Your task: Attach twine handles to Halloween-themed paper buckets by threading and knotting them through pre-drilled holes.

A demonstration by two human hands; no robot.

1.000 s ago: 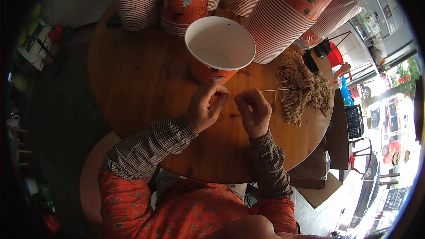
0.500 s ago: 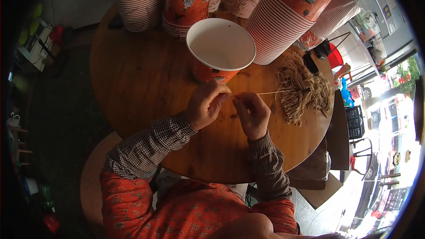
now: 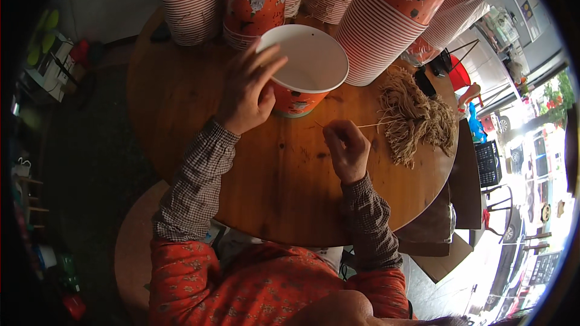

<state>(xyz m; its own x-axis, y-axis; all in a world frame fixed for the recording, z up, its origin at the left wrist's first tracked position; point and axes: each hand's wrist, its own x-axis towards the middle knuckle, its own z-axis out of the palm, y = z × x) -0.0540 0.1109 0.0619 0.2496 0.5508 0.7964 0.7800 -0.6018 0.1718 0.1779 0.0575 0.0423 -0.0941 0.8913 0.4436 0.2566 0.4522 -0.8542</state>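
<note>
A paper bucket point(image 3: 299, 104), orange outside and white inside, stands upright on the round wooden table point(image 3: 272, 187). My left hand point(image 3: 249, 90) is open at its left side, fingers spread over the near-left rim; whether they touch it I cannot tell. Lower and to the right, my right hand point(image 3: 348, 150) pinches a thin piece of twine point(image 3: 370, 125) between thumb and forefinger. A short end sticks out left of the fingertips, while the other side runs to a tangled bundle of beige twine point(image 3: 417, 119) at the table's right.
Tall stacks of nested paper buckets point(image 3: 380, 36) line the far side, one leaning right. An upside-down orange bucket point(image 3: 257, 9) tops a short stack there. A black object point(image 3: 425, 83) lies by the twine bundle. Cardboard point(image 3: 462, 175) stands off the table's right edge.
My left hand has let go of the twine and moved up and left to the bucket's rim, its fingers spreading. My right hand keeps its pinch on the twine, nearly in place.
</note>
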